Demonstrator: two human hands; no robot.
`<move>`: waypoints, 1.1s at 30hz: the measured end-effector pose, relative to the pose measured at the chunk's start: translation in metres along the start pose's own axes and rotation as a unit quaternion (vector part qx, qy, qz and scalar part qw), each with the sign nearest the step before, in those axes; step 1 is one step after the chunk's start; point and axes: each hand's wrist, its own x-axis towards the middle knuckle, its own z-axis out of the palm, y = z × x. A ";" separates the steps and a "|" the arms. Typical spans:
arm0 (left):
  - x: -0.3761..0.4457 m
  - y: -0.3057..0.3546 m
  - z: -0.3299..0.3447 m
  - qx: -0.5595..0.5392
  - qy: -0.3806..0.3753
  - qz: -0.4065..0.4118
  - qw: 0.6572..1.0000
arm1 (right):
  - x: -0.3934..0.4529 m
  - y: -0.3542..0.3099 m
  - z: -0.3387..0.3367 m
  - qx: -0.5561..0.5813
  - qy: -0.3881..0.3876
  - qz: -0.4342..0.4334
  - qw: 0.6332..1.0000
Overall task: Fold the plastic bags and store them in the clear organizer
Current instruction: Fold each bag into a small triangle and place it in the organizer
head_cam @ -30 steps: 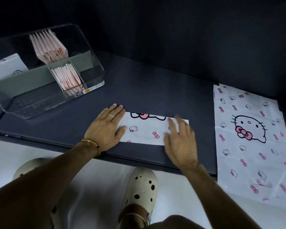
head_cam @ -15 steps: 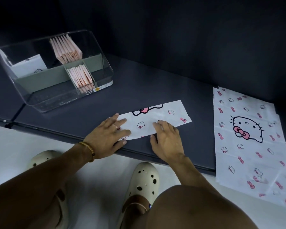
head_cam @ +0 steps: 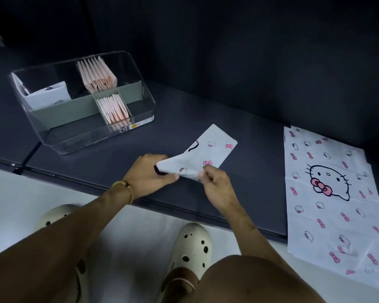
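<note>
At table edge, hands [head_cam: 175,178] now lifting bag [head_cam: 208,153] corner

Dark grey table [head_cam: 239,119] before me, seam near its left end. Dark wall [head_cam: 228,40] behind. White floor [head_cam: 140,232] below; my cream perforated clogs [head_cam: 190,248] on it.

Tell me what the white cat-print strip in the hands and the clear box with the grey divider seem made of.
White cat-print strip: looks like thin matte plastic film; it creases sharply and its lifted end droops between the left hand and right hand.
Clear box: probably rigid glossy acrylic or similar plastic; contents show through its walls.
Grey divider: opaque, matte, likely plastic.
</note>
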 end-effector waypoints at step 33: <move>0.061 -0.009 0.047 0.391 -0.082 0.137 0.906 | 0.046 0.013 -0.005 -0.174 0.127 0.105 0.971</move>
